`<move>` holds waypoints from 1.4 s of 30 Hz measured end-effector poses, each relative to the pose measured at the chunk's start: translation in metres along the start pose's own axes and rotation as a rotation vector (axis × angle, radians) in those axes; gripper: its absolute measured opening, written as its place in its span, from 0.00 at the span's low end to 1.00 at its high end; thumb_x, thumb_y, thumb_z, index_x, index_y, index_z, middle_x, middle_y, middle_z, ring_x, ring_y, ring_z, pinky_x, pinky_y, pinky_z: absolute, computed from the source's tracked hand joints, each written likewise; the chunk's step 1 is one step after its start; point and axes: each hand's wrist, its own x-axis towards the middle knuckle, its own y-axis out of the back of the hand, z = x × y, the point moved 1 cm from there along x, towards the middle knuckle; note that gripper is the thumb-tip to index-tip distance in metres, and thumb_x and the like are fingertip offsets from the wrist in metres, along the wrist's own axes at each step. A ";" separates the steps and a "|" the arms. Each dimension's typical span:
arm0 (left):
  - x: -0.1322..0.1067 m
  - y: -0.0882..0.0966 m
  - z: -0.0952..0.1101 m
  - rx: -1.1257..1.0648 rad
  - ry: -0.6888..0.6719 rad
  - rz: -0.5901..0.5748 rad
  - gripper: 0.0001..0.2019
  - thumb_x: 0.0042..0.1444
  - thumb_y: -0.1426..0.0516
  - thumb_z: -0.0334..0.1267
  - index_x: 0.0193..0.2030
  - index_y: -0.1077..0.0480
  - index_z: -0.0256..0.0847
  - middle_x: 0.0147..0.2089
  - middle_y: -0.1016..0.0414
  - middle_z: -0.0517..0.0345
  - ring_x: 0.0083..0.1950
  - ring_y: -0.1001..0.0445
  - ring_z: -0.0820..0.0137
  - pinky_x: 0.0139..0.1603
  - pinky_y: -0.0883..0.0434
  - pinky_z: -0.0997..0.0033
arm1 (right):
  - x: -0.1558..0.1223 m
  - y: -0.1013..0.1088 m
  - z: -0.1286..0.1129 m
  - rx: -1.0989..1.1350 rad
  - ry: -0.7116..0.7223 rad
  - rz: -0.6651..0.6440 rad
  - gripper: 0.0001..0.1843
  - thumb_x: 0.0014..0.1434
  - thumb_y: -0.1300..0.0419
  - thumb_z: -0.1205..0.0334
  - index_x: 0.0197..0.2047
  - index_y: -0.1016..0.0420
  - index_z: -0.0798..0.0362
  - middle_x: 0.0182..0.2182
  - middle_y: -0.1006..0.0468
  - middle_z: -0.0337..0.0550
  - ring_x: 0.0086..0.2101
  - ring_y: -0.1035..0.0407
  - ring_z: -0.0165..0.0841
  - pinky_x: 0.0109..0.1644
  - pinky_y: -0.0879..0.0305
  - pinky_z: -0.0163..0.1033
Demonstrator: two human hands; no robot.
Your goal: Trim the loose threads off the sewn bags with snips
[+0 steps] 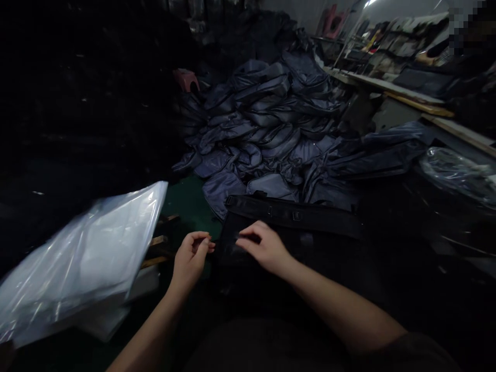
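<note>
A black bag [302, 227] lies in front of me, its strap and buckles running along the top edge. My right hand [263, 248] rests on its left end with fingers curled, pinching the dark fabric. My left hand [191, 258] is just left of the bag's edge, thumb and fingers pinched together; what they hold is too dark to name. The two hands are about a hand's width apart.
A stack of clear plastic bags [77, 263] lies at the left. A big heap of grey-blue bags [267, 124] fills the floor ahead. A workbench [406, 98] with clutter runs along the right, with a plastic-wrapped item [457, 173] below it. The left background is very dark.
</note>
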 end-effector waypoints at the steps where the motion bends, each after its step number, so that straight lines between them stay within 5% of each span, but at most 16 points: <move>1: 0.001 -0.001 0.000 -0.035 0.018 0.000 0.15 0.55 0.46 0.45 0.45 0.36 0.39 0.40 0.27 0.54 0.37 0.26 0.67 0.39 0.28 0.66 | 0.002 0.016 0.005 0.104 -0.039 0.098 0.11 0.55 0.38 0.55 0.38 0.26 0.52 0.35 0.26 0.40 0.36 0.32 0.31 0.40 0.36 0.36; 5: 0.002 -0.004 -0.002 0.012 0.001 0.007 0.16 0.53 0.43 0.46 0.45 0.33 0.39 0.44 0.28 0.53 0.38 0.26 0.68 0.40 0.28 0.67 | -0.004 0.089 0.037 0.317 -0.233 0.483 0.18 0.52 0.37 0.49 0.41 0.25 0.53 0.30 0.26 0.39 0.28 0.34 0.29 0.32 0.37 0.34; 9: 0.009 -0.003 -0.011 0.054 -0.052 0.002 0.13 0.53 0.44 0.47 0.35 0.31 0.38 0.47 0.31 0.52 0.38 0.27 0.68 0.38 0.27 0.66 | -0.035 0.125 0.078 0.347 -0.354 0.597 0.20 0.48 0.34 0.50 0.39 0.24 0.56 0.30 0.26 0.41 0.26 0.37 0.27 0.26 0.42 0.31; 14: 0.015 -0.005 -0.001 0.394 -0.221 0.231 0.14 0.52 0.44 0.41 0.46 0.32 0.41 0.54 0.36 0.47 0.56 0.36 0.57 0.51 0.31 0.55 | -0.062 0.121 0.107 0.448 -0.401 0.609 0.20 0.46 0.33 0.52 0.38 0.24 0.56 0.33 0.25 0.43 0.26 0.37 0.27 0.24 0.45 0.30; 16: 0.010 -0.015 0.014 0.516 -0.329 0.236 0.15 0.53 0.43 0.39 0.47 0.32 0.41 0.56 0.37 0.47 0.60 0.40 0.56 0.56 0.36 0.52 | -0.064 0.119 0.111 0.494 -0.389 0.622 0.19 0.46 0.33 0.52 0.38 0.24 0.55 0.33 0.25 0.42 0.26 0.38 0.26 0.23 0.46 0.30; 18: 0.001 -0.030 0.031 0.522 -0.423 0.093 0.11 0.55 0.45 0.38 0.45 0.31 0.42 0.53 0.33 0.49 0.57 0.36 0.59 0.58 0.38 0.54 | -0.063 0.120 0.114 0.530 -0.381 0.624 0.18 0.47 0.33 0.52 0.38 0.24 0.55 0.32 0.25 0.41 0.25 0.39 0.25 0.22 0.48 0.29; 23: -0.027 -0.080 0.060 0.387 -0.502 -0.542 0.09 0.58 0.47 0.38 0.44 0.30 0.46 0.49 0.30 0.54 0.51 0.32 0.65 0.54 0.34 0.62 | -0.062 0.125 0.120 0.612 -0.370 0.602 0.16 0.48 0.34 0.52 0.36 0.25 0.54 0.31 0.26 0.41 0.23 0.40 0.24 0.20 0.51 0.29; 26: -0.031 -0.100 0.060 0.394 -0.495 -0.714 0.10 0.58 0.47 0.38 0.46 0.30 0.48 0.51 0.30 0.56 0.54 0.34 0.65 0.55 0.35 0.61 | -0.062 0.126 0.124 0.641 -0.369 0.587 0.15 0.48 0.34 0.53 0.35 0.25 0.54 0.31 0.27 0.40 0.23 0.40 0.23 0.19 0.52 0.28; 38: -0.026 -0.114 0.045 0.458 -0.496 -0.664 0.05 0.58 0.47 0.38 0.39 0.30 0.46 0.51 0.32 0.57 0.53 0.35 0.66 0.56 0.39 0.57 | -0.073 0.129 0.125 0.705 -0.331 0.510 0.16 0.55 0.42 0.49 0.41 0.26 0.52 0.29 0.31 0.37 0.21 0.43 0.22 0.19 0.54 0.29; 42: -0.023 -0.114 0.041 0.406 -0.396 -0.574 0.05 0.55 0.43 0.41 0.35 0.33 0.44 0.49 0.34 0.56 0.49 0.33 0.67 0.49 0.33 0.63 | -0.076 0.124 0.120 0.575 -0.277 0.411 0.16 0.54 0.38 0.53 0.44 0.27 0.51 0.26 0.33 0.34 0.22 0.42 0.23 0.25 0.46 0.30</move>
